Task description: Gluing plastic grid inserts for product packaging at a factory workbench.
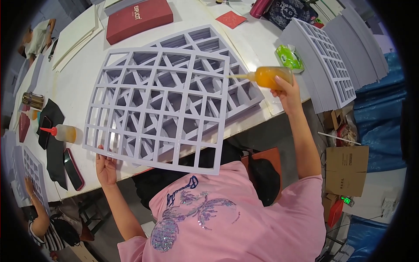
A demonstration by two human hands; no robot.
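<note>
My left hand grips the near left edge of a pale grey grid frame with many square openings, its fingertips partly hidden behind the rim. The frame is tilted over a stack of similar grids, which shows through the openings and past its far and right sides. In my right hand is a squeeze bottle of amber liquid, lying sideways. The bottle's thin pale nozzle points left, with its tip at the frame's right edge; whether it touches I cannot tell.
A second squeeze bottle with a red tip stands at left, near a dark phone. A red box lies at the back, a green tissue pack at right beside stacked grids. Another person's arm works at far left.
</note>
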